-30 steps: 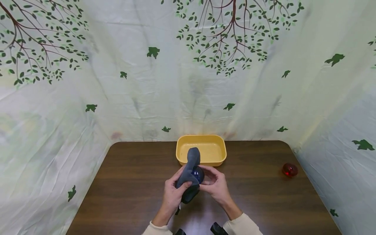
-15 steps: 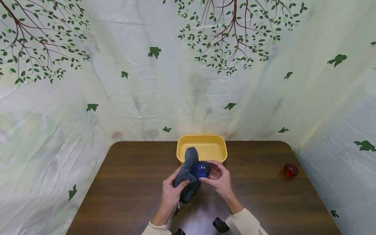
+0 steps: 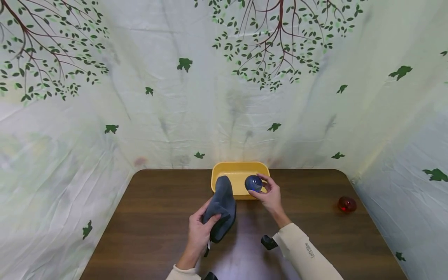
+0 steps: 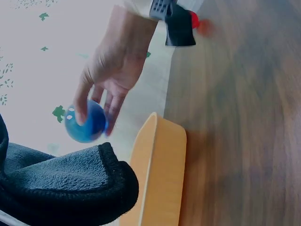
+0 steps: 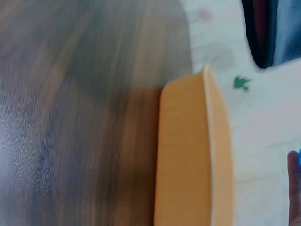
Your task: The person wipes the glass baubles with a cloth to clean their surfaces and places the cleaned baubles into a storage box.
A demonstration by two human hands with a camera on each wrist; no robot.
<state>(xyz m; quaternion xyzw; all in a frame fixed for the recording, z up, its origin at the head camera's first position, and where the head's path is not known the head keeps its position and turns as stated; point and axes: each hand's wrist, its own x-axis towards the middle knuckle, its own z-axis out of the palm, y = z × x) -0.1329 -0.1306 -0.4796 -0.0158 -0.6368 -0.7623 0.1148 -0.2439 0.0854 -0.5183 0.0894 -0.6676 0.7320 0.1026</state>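
My left hand [image 3: 200, 231] grips a folded grey-blue cloth [image 3: 221, 206], thumb on top, above the table. Dark edging runs along the cloth [image 4: 66, 175] in the left wrist view. A clear blue ball [image 3: 252, 182] is pinched between the thumb and fingers of my right hand [image 3: 271, 195]. In the head view the ball appears over the right part of a yellow basin [image 3: 214, 177]. From the left wrist view, the blue ball [image 4: 77, 128] is held up above the basin's rim. Only a fingertip and a sliver of blue show at the right wrist view's edge.
The basin stands at the far edge of the brown wooden table [image 3: 168, 194]. A clear red ball [image 3: 347, 204] lies near the table's right edge. Behind hangs a pale curtain [image 3: 196, 116] with printed branches and leaves. Black wrist cameras [image 3: 268, 242] sit by the sleeves.
The blue ball has come away from the cloth in my right hand, moving right and away from me towards the basin. My left hand keeps the cloth, shifted slightly left.
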